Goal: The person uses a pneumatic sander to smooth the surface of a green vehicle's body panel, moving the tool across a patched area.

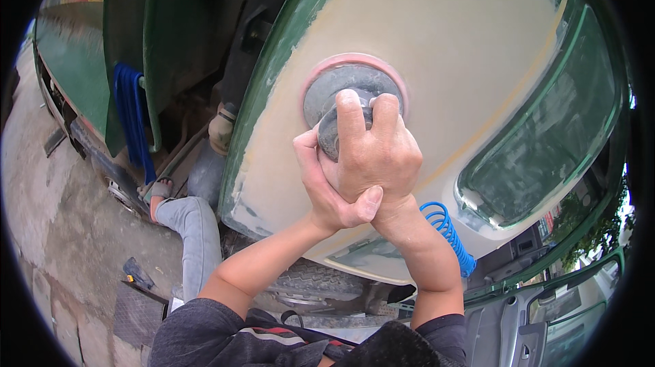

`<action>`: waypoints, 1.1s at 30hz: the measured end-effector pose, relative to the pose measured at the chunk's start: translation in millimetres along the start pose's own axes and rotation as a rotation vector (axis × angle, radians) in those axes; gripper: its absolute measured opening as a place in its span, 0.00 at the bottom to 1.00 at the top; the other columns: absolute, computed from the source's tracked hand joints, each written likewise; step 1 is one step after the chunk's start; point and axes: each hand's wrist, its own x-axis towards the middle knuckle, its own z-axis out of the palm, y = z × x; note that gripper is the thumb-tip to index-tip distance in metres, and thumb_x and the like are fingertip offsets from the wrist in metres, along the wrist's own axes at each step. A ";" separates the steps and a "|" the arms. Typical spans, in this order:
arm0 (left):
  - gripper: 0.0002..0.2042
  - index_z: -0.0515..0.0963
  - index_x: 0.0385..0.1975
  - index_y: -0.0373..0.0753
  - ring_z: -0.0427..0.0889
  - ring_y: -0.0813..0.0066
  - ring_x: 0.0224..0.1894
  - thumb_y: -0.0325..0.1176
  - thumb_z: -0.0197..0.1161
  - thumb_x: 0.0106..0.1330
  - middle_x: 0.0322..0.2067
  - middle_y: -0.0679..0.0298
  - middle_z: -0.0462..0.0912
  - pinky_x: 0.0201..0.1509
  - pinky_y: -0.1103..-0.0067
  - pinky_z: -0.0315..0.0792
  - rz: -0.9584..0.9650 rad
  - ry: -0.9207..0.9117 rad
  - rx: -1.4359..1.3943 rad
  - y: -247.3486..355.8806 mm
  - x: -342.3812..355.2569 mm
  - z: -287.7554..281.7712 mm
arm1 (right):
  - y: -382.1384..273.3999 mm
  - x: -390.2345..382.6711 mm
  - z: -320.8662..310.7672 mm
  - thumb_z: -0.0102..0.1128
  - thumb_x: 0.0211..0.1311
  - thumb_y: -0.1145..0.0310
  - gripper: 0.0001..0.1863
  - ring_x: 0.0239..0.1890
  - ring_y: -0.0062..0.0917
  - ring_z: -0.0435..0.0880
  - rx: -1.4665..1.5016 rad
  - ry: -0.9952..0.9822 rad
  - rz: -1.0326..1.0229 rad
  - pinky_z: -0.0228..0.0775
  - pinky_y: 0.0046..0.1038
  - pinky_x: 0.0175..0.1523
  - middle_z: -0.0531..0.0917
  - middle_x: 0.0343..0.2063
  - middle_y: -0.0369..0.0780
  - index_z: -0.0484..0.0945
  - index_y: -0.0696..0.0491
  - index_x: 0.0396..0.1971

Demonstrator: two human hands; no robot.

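Against the cream panel [443, 32] — round grey sander [348, 87] | right hand [382, 152] and left hand [326, 189] gripping it — overlapping

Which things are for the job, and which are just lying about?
For the job:
right hand, on the grey round sander
left hand, pressed against the right
cream-and-green panel, under the sander
blue coiled hose, perhaps: its ends are hidden

Just about, it seems:
blue cloth, hanging at left
dark flat piece on the ground
small dark thing with a yellow bit
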 end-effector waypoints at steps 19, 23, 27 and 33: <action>0.43 0.58 0.58 0.29 0.74 0.65 0.53 0.44 0.77 0.49 0.50 0.50 0.70 0.58 0.67 0.72 -0.060 -0.114 0.038 30.9 65.6 58.0 | 58.2 41.0 -31.8 0.74 0.41 0.60 0.25 0.27 0.38 0.86 0.011 -0.004 0.264 0.78 0.37 0.27 0.74 0.36 0.43 0.76 0.43 0.43; 0.41 0.61 0.56 0.30 0.73 0.70 0.52 0.50 0.76 0.52 0.48 0.54 0.70 0.59 0.70 0.71 -0.062 -0.165 -0.013 32.9 68.7 89.7 | 82.4 40.7 -46.9 0.75 0.42 0.60 0.25 0.28 0.40 0.87 -0.064 -0.004 0.294 0.80 0.38 0.27 0.75 0.36 0.44 0.75 0.45 0.42; 0.40 0.62 0.55 0.29 0.77 0.70 0.49 0.44 0.78 0.50 0.47 0.53 0.74 0.54 0.72 0.75 -0.003 -0.237 -0.025 29.2 74.2 123.7 | 113.1 38.6 -64.0 0.75 0.44 0.58 0.24 0.29 0.41 0.89 -0.137 0.035 0.326 0.82 0.40 0.27 0.76 0.36 0.46 0.74 0.48 0.40; 0.37 0.64 0.52 0.29 0.89 0.60 0.36 0.42 0.79 0.48 0.36 0.48 0.84 0.42 0.69 0.84 0.049 -0.220 -0.056 26.0 90.7 175.4 | 157.0 48.7 -79.3 0.73 0.49 0.57 0.26 0.34 0.44 0.88 -0.148 0.082 0.403 0.83 0.41 0.39 0.83 0.37 0.43 0.77 0.46 0.49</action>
